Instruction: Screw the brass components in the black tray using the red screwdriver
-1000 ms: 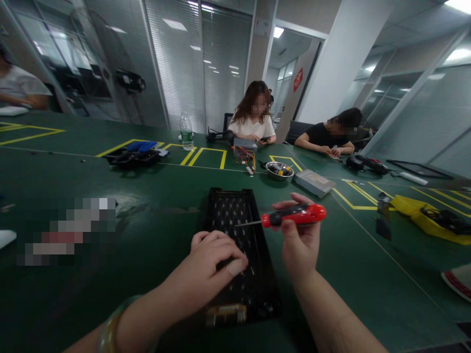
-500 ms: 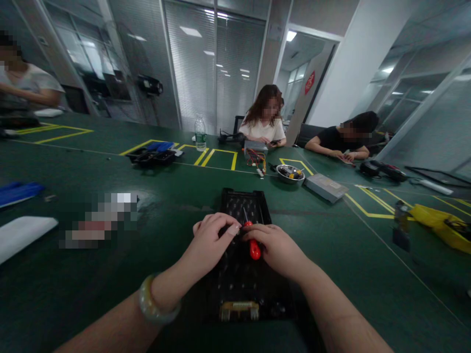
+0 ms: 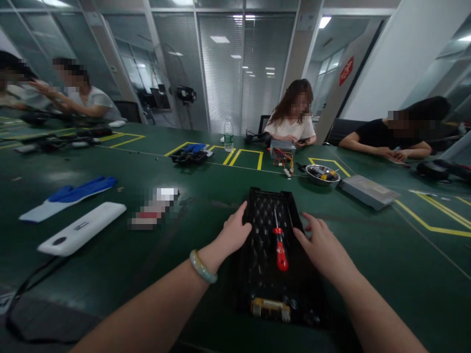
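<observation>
In front of me a long black tray-like case (image 3: 263, 264) lies on the green table, its floor dotted with shiny marks. A screwdriver (image 3: 281, 245) with a red handle rests inside, shaft pointing away from me. A gold-brown part (image 3: 270, 310) sits at the case's near end. My left hand (image 3: 232, 233) is at the left wall, fingers outstretched, thumb by the rim. Across from it, my right hand (image 3: 324, 245) is at the right wall, thumb apart from the fingers and over the rim. Neither hand holds the screwdriver; how firmly they touch the case is unclear.
Left of me lie a white oblong device (image 3: 83, 229) with a black strap and a blue-and-white glove (image 3: 69, 196). Farther off stand a water bottle (image 3: 228, 135), a metal bowl (image 3: 323, 175) of parts and a grey metal box (image 3: 369, 192). Several people sit around the table.
Both hands have left the red screwdriver, which now lies in the case, and moved apart to the case's two sides. My view has turned left.
</observation>
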`<action>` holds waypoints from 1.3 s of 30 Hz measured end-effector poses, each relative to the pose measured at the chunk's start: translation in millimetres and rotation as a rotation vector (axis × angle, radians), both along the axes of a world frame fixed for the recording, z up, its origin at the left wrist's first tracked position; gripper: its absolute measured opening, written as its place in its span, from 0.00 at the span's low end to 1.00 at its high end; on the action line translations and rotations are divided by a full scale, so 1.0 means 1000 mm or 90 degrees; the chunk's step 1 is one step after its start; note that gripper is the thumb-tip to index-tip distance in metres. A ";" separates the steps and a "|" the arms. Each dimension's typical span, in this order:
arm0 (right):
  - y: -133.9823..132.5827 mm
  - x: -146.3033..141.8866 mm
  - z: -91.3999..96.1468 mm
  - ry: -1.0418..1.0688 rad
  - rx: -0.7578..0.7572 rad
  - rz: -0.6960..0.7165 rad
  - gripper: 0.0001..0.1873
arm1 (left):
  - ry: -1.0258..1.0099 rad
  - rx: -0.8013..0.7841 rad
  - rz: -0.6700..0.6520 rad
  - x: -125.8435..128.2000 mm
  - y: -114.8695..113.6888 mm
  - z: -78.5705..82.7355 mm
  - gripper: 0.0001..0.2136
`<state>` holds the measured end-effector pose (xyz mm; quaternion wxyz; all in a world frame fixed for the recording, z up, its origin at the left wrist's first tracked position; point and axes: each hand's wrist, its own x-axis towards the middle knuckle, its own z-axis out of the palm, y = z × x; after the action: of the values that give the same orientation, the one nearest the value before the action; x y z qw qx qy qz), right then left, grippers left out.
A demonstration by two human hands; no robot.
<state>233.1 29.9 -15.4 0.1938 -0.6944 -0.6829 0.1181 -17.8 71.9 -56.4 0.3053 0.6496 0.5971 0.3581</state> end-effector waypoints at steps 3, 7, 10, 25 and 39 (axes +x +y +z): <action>0.002 0.001 -0.011 -0.014 -0.079 -0.005 0.32 | 0.029 -0.028 -0.031 0.001 -0.002 0.000 0.38; 0.004 0.002 -0.013 -0.036 -0.144 0.009 0.27 | 0.054 -0.045 -0.049 0.003 -0.006 0.005 0.39; 0.006 0.003 -0.010 -0.053 -0.168 0.013 0.25 | 0.058 -0.055 -0.049 0.004 -0.007 0.008 0.39; 0.004 0.002 -0.005 -0.018 -0.211 0.013 0.22 | 0.006 -0.069 -0.039 0.003 -0.007 0.000 0.41; -0.003 -0.002 0.007 0.002 -0.211 0.011 0.26 | -0.035 -0.054 -0.046 -0.002 0.010 0.005 0.41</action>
<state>230.6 27.0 -8.2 0.0765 -0.7108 -0.6595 0.2321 -20.0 81.4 -51.6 0.3616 0.6470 0.5792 0.3392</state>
